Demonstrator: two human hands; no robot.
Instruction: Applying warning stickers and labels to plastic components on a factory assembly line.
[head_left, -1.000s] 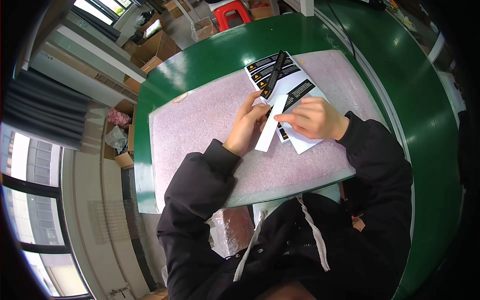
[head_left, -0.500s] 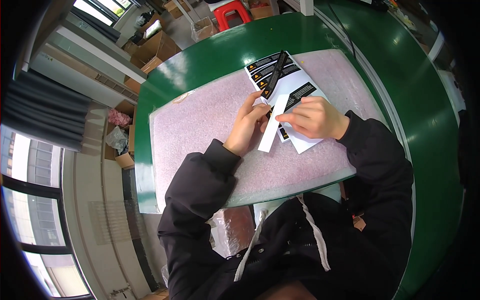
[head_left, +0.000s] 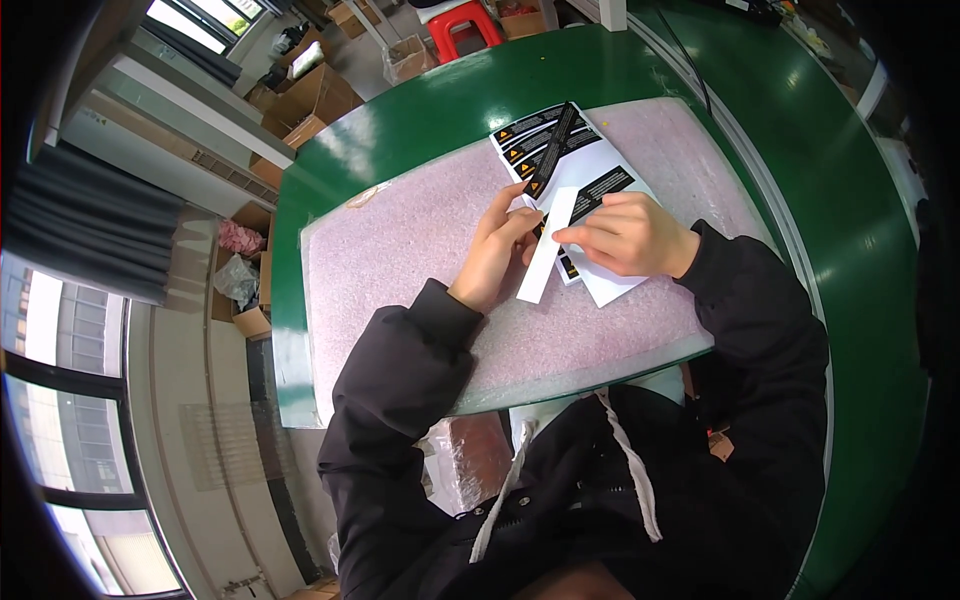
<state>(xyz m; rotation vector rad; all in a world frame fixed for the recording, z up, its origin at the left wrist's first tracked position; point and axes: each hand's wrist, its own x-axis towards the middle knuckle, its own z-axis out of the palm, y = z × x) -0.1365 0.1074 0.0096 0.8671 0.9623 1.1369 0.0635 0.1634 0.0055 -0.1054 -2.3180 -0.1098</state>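
Holding left hand [head_left: 488, 252] half curled at the 9 o'clock side of a white strip [head_left: 545, 258], with forefinger tip at the lower end of a loose black strip [head_left: 553, 150] and thumb near the white one; cannot tell whether pinching either or only touching. Holding right hand [head_left: 632, 238] loosely fisted at 3 o'clock from the white strip, with a fingertip against its edge; cannot tell whether pinching there. Seen toward 2 o'clock from mid-view: the white strip, slanting from 1 o'clock at the top to 7 o'clock at the bottom, with upper end over white label sheets [head_left: 598, 158] and lower end beyond them, over a pinkish pad [head_left: 400, 270]. Laid askew across the sheets' 11 o'clock part: the black strip, marked with an orange triangle, along much the same slant. Printed on the sheets: more black bands with orange triangles. Spread beneath the pad: a green tabletop [head_left: 430, 110]. Visible farther off: a red stool [head_left: 465, 28] at 12 o'clock, an open cardboard box [head_left: 318, 98] near 11, a dark curtain [head_left: 95, 225] just past 9, windows [head_left: 95, 430] near 8. Wearing black sleeves [head_left: 400, 370], with pale drawstrings [head_left: 632, 460] hanging toward 5 and 6 o'clock.
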